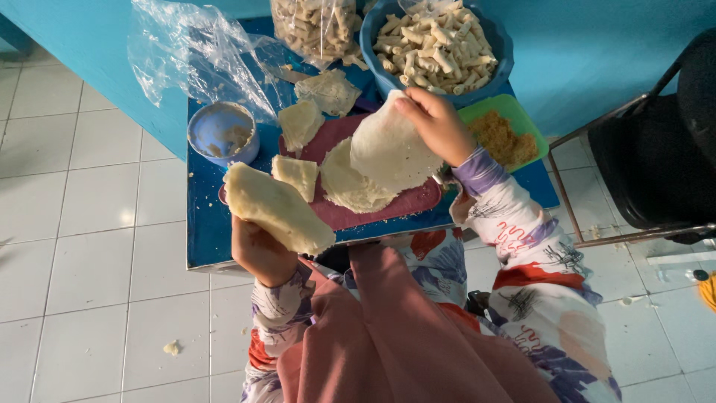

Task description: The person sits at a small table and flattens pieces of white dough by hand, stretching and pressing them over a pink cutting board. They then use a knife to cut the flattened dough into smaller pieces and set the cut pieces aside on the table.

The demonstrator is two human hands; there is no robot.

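Observation:
My left hand [257, 250] holds up a pale, thin stack of dough sheets [277, 209] over the near left edge of the small blue table [205, 231]. My right hand [438, 123] pinches the top edge of one round, thin dough sheet [391, 149] and lifts it off a pile of round sheets [349, 183] lying on a dark red board [406, 203]. Cut pieces of sheet [296, 174] lie on the board's left side.
A blue bowl [500, 41] full of rolled pastry sticks stands at the back, with a clear bag of them [317, 28] beside it. A green tray of brown filling [509, 134] sits right. A small blue cup [222, 133] and crumpled plastic [198, 56] lie left. A black chair [656, 149] stands right.

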